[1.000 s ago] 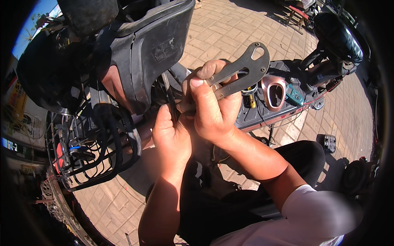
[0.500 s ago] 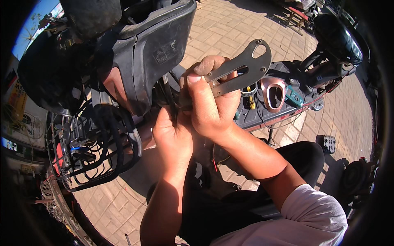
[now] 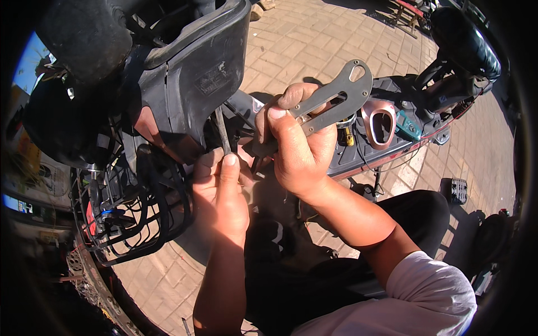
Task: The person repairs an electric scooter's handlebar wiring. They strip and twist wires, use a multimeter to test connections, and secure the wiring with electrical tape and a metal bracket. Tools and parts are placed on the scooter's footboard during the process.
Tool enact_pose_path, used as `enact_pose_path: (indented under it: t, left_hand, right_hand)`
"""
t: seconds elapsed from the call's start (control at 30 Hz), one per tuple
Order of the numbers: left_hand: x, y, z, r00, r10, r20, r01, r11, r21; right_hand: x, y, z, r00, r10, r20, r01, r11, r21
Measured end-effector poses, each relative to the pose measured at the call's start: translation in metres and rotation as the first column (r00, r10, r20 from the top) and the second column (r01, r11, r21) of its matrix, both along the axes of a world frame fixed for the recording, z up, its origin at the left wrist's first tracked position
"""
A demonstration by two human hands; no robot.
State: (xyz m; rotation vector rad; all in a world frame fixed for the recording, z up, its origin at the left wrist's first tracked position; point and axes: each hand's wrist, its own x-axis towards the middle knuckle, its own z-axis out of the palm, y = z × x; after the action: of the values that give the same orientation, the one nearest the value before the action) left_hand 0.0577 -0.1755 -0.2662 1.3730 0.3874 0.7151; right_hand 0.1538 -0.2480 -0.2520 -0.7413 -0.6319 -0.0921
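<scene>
Flat grey metal tool with slotted handles sits at centre frame, its far end raised over the scooter footboard; right hand is clenched around its handles, while left hand pinches a thin dark cable running up under the black plastic panel. Versus half a second ago, the two hands have drawn slightly apart and the cable now shows between them. Tool's working tip is hidden behind the right fingers, and the wire basket at left is partly in shadow.

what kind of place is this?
Probably an outdoor scooter repair spot on brick paving: an opened scooter body panel, a wire basket, and a flat metal tool in the right hand.
</scene>
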Motion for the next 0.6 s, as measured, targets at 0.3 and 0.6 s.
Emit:
enact_pose_path:
  t: [0.3,0.6]
  left_hand:
    - [0.0,0.001,-0.002,0.991,-0.046,0.125,0.079,0.96,-0.269]
    - [-0.002,-0.004,-0.001,0.994,-0.057,0.088,0.066,0.992,-0.106]
  right_hand:
    - [-0.005,0.005,0.0,0.999,0.013,-0.029,-0.014,1.0,-0.024]
    - [-0.008,0.004,0.012,1.0,-0.024,0.019,0.027,0.984,-0.174]
